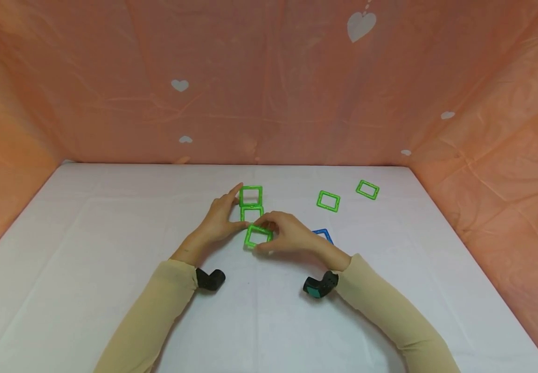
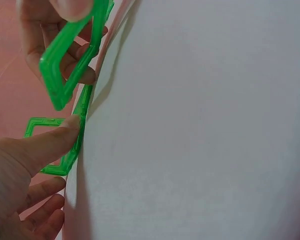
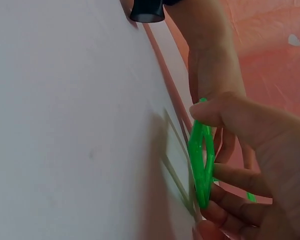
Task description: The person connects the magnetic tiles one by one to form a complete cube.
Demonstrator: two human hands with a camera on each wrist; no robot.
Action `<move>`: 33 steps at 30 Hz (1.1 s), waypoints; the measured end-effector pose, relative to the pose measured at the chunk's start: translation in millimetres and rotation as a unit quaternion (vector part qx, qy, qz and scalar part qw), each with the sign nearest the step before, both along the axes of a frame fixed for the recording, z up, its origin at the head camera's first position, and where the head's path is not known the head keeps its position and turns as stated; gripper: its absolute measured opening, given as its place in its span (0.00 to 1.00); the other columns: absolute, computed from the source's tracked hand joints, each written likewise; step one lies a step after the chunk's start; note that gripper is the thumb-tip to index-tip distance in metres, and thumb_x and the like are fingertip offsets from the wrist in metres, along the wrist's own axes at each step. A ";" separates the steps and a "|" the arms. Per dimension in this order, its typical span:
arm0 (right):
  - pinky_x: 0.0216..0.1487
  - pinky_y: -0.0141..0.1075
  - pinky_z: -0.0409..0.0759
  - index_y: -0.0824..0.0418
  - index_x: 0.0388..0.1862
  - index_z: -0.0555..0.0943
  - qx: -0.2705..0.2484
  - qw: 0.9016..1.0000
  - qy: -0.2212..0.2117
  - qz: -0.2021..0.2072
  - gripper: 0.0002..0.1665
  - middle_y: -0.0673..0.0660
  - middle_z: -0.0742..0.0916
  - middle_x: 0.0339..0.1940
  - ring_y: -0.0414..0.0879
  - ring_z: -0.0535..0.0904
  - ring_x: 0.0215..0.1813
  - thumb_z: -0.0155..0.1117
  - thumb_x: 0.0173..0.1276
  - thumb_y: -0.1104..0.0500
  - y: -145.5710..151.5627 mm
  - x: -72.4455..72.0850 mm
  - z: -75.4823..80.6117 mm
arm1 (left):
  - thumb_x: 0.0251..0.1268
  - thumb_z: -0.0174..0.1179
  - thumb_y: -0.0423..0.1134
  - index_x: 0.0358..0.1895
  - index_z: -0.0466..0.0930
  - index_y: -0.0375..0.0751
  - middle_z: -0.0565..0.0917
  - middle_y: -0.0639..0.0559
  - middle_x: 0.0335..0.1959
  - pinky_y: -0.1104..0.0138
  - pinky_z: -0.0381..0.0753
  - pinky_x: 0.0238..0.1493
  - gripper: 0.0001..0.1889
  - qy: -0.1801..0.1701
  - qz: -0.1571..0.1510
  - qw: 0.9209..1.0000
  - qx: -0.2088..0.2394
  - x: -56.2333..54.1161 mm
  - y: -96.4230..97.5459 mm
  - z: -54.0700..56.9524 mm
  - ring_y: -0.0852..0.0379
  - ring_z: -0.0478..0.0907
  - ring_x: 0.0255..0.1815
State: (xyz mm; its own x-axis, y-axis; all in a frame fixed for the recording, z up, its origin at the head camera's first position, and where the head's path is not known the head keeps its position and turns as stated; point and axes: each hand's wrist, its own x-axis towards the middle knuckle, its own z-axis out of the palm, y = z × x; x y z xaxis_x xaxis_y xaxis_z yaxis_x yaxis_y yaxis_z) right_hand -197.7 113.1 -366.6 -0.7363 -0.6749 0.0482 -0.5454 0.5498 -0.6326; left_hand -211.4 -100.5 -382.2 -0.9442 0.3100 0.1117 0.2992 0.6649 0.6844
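Note:
Two joined green open-square magnetic tiles, a far one (image 1: 251, 187) and a nearer one (image 1: 252, 208), stand on the white table. My left hand (image 1: 217, 220) holds them from the left side, index fingertip at the far tile's back corner and thumb (image 2: 50, 145) at the near side. My right hand (image 1: 287, 233) pinches a third green square tile (image 1: 258, 245) between thumb and fingers. This held tile (image 3: 202, 160) is tilted, close in front of the joined pair, its shadow on the table beneath. The left hand's index finger is hidden in the left wrist view.
Two green square tiles, one nearer (image 1: 328, 201) and one farther (image 1: 367, 189), lie at the back right. A blue tile (image 1: 322, 232) is partly hidden behind my right wrist. An orange curtain (image 1: 269, 103) with white hearts stands around the table (image 1: 87, 248).

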 end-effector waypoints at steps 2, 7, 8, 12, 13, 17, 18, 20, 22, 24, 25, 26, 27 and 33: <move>0.50 0.35 0.76 0.61 0.53 0.80 -0.002 1.000 0.001 -0.008 0.29 0.53 0.84 0.43 0.44 0.77 0.45 0.75 0.53 0.50 1.0 -1.7 -0.2 | 0.55 0.70 0.35 0.76 0.46 0.39 0.75 0.32 0.58 0.46 0.62 0.67 0.50 0.002 -0.001 1.000 0.002 0.1 0.0 0.0 0.35 0.65 0.62; 0.46 0.34 0.77 0.60 0.51 0.81 -0.017 1.000 0.007 -0.025 0.28 0.54 0.85 0.41 0.45 0.78 0.43 0.76 0.52 0.51 3.8 -6.2 0.8 | 0.55 0.70 0.36 0.76 0.46 0.39 0.75 0.32 0.58 0.45 0.62 0.66 0.50 0.000 0.000 1.000 0.003 0.4 0.5 0.6 0.35 0.65 0.62; 0.45 0.33 0.77 0.60 0.51 0.81 -0.022 0.999 0.007 -0.027 0.28 0.54 0.85 0.41 0.45 0.79 0.42 0.76 0.52 0.51 4.4 -7.3 1.1 | 0.54 0.70 0.36 0.76 0.46 0.39 0.75 0.32 0.58 0.45 0.62 0.66 0.50 0.000 0.001 1.000 0.002 0.6 0.7 0.7 0.35 0.65 0.62; 0.42 0.32 0.79 0.61 0.52 0.80 -0.046 0.998 0.011 -0.030 0.29 0.56 0.85 0.41 0.47 0.81 0.41 0.76 0.52 0.54 6.9 -13.1 1.2 | 0.53 0.71 0.36 0.76 0.47 0.39 0.76 0.32 0.57 0.46 0.62 0.66 0.50 0.007 0.001 1.000 0.003 0.8 1.2 0.5 0.35 0.66 0.61; 0.42 0.32 0.79 0.61 0.53 0.80 -0.053 0.998 0.014 -0.031 0.29 0.57 0.86 0.41 0.47 0.81 0.41 0.76 0.51 0.54 7.6 -14.8 1.1 | 0.53 0.71 0.36 0.76 0.47 0.38 0.76 0.33 0.57 0.46 0.62 0.66 0.50 0.009 0.001 1.000 0.004 0.7 1.2 0.4 0.35 0.66 0.61; 0.43 0.37 0.81 0.61 0.55 0.79 -0.075 0.996 0.020 -0.045 0.32 0.58 0.86 0.42 0.49 0.83 0.42 0.76 0.51 0.55 9.0 -21.3 -1.1 | 0.53 0.71 0.36 0.76 0.47 0.39 0.76 0.33 0.57 0.46 0.62 0.67 0.50 0.007 0.002 1.000 0.001 0.6 1.3 0.7 0.34 0.66 0.61; 0.44 0.38 0.81 0.61 0.56 0.78 -0.080 0.995 0.018 -0.051 0.32 0.59 0.86 0.42 0.50 0.83 0.42 0.76 0.52 0.55 9.2 -22.5 -1.6 | 0.53 0.71 0.36 0.76 0.47 0.39 0.76 0.33 0.57 0.46 0.61 0.67 0.50 0.005 0.003 1.000 0.000 0.8 1.3 0.8 0.34 0.65 0.61; 0.44 0.41 0.82 0.62 0.58 0.77 -0.090 0.994 0.015 -0.061 0.33 0.60 0.86 0.44 0.51 0.83 0.44 0.76 0.53 0.56 9.5 -24.6 -2.7 | 0.54 0.71 0.36 0.76 0.47 0.39 0.75 0.33 0.58 0.45 0.61 0.67 0.50 0.003 0.003 1.000 -0.001 0.9 1.2 1.2 0.34 0.65 0.62; 0.45 0.41 0.82 0.61 0.60 0.76 -0.099 0.992 0.013 -0.073 0.34 0.60 0.86 0.45 0.52 0.83 0.44 0.75 0.53 0.57 9.9 -26.7 -4.3 | 0.54 0.71 0.36 0.76 0.47 0.39 0.75 0.32 0.58 0.45 0.61 0.67 0.50 0.003 0.002 1.000 0.000 0.7 1.3 1.3 0.34 0.65 0.62; 0.45 0.41 0.82 0.61 0.61 0.75 -0.107 0.991 0.011 -0.081 0.35 0.60 0.86 0.46 0.52 0.83 0.45 0.75 0.54 0.57 10.3 -28.5 -5.6 | 0.54 0.71 0.36 0.76 0.47 0.39 0.75 0.32 0.58 0.45 0.60 0.67 0.50 0.003 0.001 1.000 0.000 0.5 1.4 1.0 0.34 0.65 0.63; 0.44 0.41 0.82 0.61 0.61 0.75 -0.111 0.990 0.011 -0.085 0.35 0.61 0.86 0.46 0.52 0.83 0.45 0.75 0.54 0.58 10.5 -29.6 -6.6 | 0.54 0.71 0.36 0.76 0.47 0.39 0.75 0.32 0.59 0.45 0.61 0.67 0.50 0.002 0.000 1.000 -0.001 0.4 1.4 0.7 0.34 0.65 0.63; 0.44 0.41 0.82 0.61 0.62 0.75 -0.114 0.990 0.011 -0.088 0.35 0.61 0.86 0.46 0.53 0.83 0.45 0.75 0.54 0.58 10.7 -30.8 -7.5 | 0.54 0.71 0.36 0.76 0.47 0.39 0.75 0.32 0.59 0.45 0.61 0.67 0.50 0.001 0.000 1.000 -0.001 0.2 1.4 0.4 0.34 0.65 0.63; 0.44 0.41 0.82 0.61 0.62 0.74 -0.118 0.989 0.011 -0.089 0.36 0.61 0.86 0.46 0.53 0.83 0.46 0.75 0.54 0.59 10.9 -31.6 -7.9 | 0.54 0.70 0.36 0.76 0.46 0.39 0.75 0.32 0.59 0.45 0.61 0.67 0.50 0.001 0.001 1.000 -0.004 0.2 1.4 0.1 0.35 0.65 0.63; 0.46 0.47 0.82 0.62 0.64 0.73 -0.139 0.986 0.011 -0.091 0.37 0.64 0.85 0.47 0.57 0.83 0.47 0.74 0.54 0.60 13.3 -36.7 -8.4 | 0.54 0.70 0.37 0.76 0.46 0.40 0.75 0.33 0.60 0.46 0.62 0.67 0.50 -0.004 0.006 1.000 -0.008 0.2 2.0 -0.1 0.35 0.65 0.63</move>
State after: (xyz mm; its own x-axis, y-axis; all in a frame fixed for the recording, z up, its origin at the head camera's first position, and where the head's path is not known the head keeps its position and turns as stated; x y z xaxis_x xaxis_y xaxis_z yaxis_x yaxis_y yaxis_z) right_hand -234.5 126.4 -374.9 -0.8411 -0.4898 0.2295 -0.4683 0.4472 -0.7620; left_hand -211.2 -98.5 -382.3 -0.9485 0.3006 0.0996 0.2863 0.6795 0.6755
